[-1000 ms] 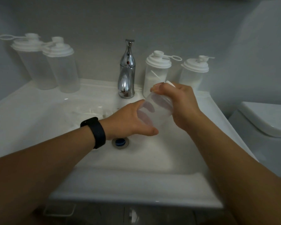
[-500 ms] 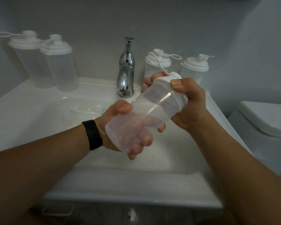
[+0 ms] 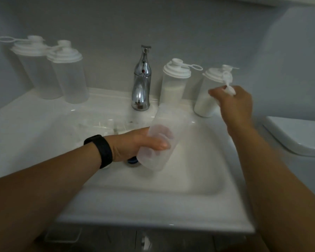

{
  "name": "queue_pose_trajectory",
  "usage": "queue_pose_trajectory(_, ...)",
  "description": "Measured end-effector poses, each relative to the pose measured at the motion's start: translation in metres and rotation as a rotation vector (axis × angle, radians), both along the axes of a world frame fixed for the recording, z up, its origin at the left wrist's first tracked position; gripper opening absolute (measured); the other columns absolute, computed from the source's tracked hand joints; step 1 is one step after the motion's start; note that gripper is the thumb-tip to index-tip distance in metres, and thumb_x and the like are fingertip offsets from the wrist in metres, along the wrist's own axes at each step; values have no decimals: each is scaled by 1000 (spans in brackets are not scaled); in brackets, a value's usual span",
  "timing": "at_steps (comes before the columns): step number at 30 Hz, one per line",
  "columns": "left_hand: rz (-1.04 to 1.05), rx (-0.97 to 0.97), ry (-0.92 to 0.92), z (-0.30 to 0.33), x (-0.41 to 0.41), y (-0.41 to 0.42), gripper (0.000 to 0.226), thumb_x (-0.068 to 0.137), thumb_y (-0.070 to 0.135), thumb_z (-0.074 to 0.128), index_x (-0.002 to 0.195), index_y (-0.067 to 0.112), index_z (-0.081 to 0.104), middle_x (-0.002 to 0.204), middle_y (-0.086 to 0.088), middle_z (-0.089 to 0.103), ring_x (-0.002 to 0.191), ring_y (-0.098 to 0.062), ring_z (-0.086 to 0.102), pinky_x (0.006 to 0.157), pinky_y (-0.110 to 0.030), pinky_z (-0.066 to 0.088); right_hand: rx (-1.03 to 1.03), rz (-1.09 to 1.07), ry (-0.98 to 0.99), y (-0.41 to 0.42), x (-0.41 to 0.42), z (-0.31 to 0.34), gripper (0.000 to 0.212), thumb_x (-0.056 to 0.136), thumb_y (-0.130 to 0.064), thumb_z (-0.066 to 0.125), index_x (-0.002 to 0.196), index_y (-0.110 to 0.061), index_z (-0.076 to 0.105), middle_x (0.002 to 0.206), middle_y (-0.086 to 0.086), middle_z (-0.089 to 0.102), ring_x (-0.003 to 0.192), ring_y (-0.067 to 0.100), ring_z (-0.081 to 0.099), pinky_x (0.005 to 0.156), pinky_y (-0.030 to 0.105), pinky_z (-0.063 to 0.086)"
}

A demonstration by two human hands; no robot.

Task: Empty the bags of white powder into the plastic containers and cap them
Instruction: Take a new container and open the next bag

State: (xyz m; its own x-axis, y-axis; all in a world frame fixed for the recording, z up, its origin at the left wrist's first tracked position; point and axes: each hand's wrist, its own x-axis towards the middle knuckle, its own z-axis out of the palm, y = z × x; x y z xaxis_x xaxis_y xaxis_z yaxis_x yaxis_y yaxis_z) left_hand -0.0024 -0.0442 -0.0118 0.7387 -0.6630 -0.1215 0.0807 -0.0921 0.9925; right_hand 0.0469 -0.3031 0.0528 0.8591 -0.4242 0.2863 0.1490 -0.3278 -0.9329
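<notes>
My left hand (image 3: 135, 142) grips an empty clear plastic container (image 3: 164, 135) near its base, tilted over the sink basin with its open mouth pointing toward the tap. My right hand (image 3: 233, 102) holds the white lid (image 3: 229, 88) of that container, out to the right in front of a capped container with white powder (image 3: 207, 99). A second capped container holding white powder (image 3: 175, 82) stands right of the tap. Two empty capped containers (image 3: 62, 73) stand at the back left. Clear plastic bags (image 3: 102, 126) lie blurred on the sink's left slope.
A chrome tap (image 3: 141, 82) stands at the back centre of the white sink (image 3: 153, 211). The drain (image 3: 132, 160) is partly hidden by my left hand. A white toilet (image 3: 298, 135) sits to the right. Grey walls close in behind.
The lid has come off the container. My right hand carried it up and to the right, while my left hand lowered the open container toward the basin.
</notes>
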Motion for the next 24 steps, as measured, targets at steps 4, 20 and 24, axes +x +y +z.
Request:
queue_pose_trajectory(4,79,239,-211,-3,5,3,71,60,61,78,125,46,53,120,7,56,104,-6,60,95,-23,48,-162,-85,-22,4,-2,-6,29,75,-39,77,95,-19,69,86,-7,67,86,18,65,76,30,47)
queue_pose_trajectory(20,96,495,-267,-22,16,3,73,73,21,93,132,35,53,118,19,69,105,9,64,87,-9,49,-551,-56,627,-20,10,-25,84,60,-61,69,124,-8,59,127,18,61,117,38,58,100,44,47)
queue_pose_trajectory(24,79,527,-275,-24,15,3,70,73,24,94,130,36,54,116,20,70,106,6,65,88,-10,48,-578,-196,658,-20,9,-29,88,87,-47,72,149,-4,26,150,20,34,141,40,33,115,46,29)
